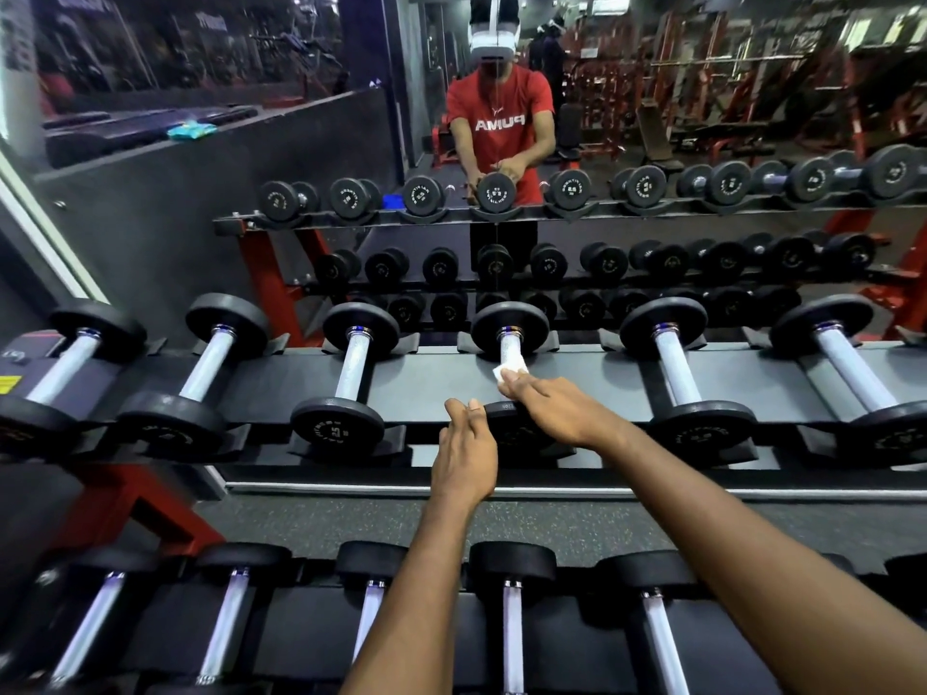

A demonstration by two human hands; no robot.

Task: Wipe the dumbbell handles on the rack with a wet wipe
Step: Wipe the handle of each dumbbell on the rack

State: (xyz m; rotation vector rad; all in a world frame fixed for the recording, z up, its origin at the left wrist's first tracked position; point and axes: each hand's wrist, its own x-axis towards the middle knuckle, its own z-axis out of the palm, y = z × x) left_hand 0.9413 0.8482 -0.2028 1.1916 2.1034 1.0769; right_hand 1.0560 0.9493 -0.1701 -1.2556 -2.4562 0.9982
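Lower-row dumbbells (512, 619) seem untouched. Above, the left hand (464, 456) curls its fingers round the near plate (512, 434); the right hand (559, 411) pinches the wet wipe (509, 369) against that dumbbell's handle (511, 349). Most handles likely remain.

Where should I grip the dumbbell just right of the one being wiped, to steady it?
Grip its silver handle mid-length, coming from above: it lies front to back between two black heads, top bare, while the rack tray sits close underneath.
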